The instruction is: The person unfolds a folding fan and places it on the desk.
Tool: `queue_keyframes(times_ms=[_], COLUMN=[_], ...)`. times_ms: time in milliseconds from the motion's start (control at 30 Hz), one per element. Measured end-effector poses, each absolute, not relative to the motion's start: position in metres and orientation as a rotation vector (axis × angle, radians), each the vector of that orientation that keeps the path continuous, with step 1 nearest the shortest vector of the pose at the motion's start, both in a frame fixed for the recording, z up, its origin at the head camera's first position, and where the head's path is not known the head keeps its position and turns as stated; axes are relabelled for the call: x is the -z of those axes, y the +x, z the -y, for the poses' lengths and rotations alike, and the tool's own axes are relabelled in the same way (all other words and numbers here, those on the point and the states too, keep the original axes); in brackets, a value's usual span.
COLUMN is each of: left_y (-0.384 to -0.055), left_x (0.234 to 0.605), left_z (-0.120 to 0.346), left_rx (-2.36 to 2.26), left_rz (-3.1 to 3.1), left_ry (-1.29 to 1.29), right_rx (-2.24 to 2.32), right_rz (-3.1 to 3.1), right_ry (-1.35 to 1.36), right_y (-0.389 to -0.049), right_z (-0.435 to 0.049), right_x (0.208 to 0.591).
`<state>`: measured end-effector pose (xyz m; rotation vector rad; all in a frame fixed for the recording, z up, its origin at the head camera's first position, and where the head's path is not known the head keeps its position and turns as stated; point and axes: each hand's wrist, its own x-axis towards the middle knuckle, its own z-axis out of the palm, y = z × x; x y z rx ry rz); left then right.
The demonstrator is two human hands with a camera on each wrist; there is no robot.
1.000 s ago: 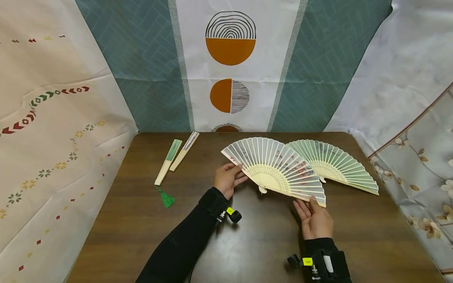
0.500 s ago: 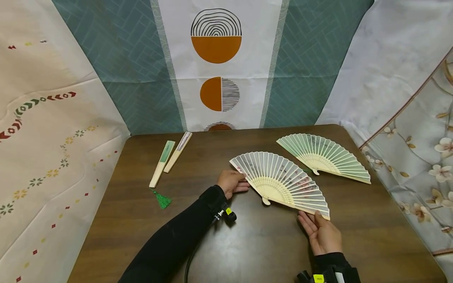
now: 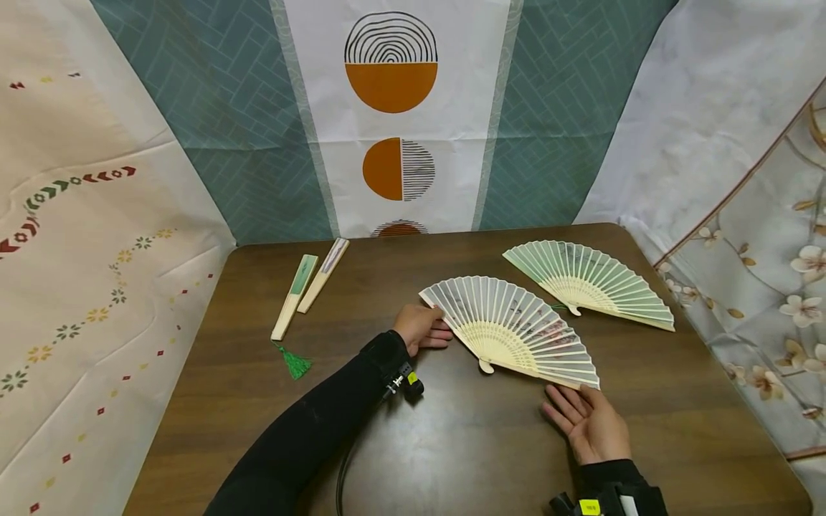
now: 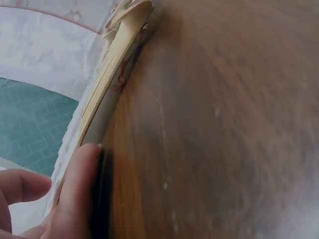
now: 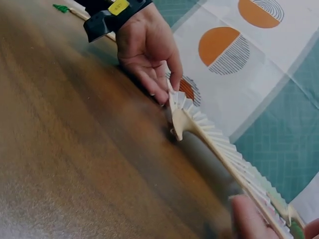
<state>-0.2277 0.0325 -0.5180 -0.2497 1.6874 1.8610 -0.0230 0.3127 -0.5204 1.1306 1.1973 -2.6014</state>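
Note:
A spread white folding fan (image 3: 510, 322) with a pink and grey print lies low over the wooden table, its pivot pointing toward me. My left hand (image 3: 422, 328) pinches its left end, thumb above and fingers beneath. In the left wrist view one finger (image 4: 77, 184) sits against the fan's underside. At the fan's lower right corner is my right hand (image 3: 590, 423), palm up, fingers straight and spread, thumb right by the edge. The right wrist view has a fingertip (image 5: 246, 214) below the fan edge, the thumb standing off on the other side.
A spread green folding fan (image 3: 590, 279) lies behind and to the right. Two folded fans, one green-topped (image 3: 295, 297) and one pale (image 3: 324, 276), lie at the back left. A green tassel (image 3: 295, 363) hangs off the first. Patterned cloths surround the table (image 3: 452, 444).
The white fan has come toward me and down, away from overlapping the green fan. Lately my right hand has slipped back from its corner, fingers spreading. The head view has shifted a little.

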Motion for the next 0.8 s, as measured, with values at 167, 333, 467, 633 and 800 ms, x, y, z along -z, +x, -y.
queue_keyframes(times_ms=[167,333,467,633,800], left_y=[-0.225,-0.223,-0.223,-0.223,-0.219], left_x=[0.518,0.516,0.515,0.514,0.513], left_z=[-0.026,-0.022,-0.017,-0.012,-0.008], left_rx=[-1.85,-1.856,-1.866,-1.875,-1.876], left_rz=[-1.715,-1.74,-1.749,-1.728,-1.717], left_ry=[-0.248,-0.231,-0.237,-0.235,-0.225], right_rx=[2.521,2.471,2.451,2.476,2.462], right_rz=[-1.315,-1.336,-1.316,-1.252,-1.301], right_ry=[1.111,1.117,1.114,1.103,1.101], right_y=[-0.021,-0.017,-0.011,-0.002,-0.001], right_z=[-0.31,-0.309,-0.313,-0.317,-0.312], right_x=[0.52,0.516,0.512,0.511,0.506])
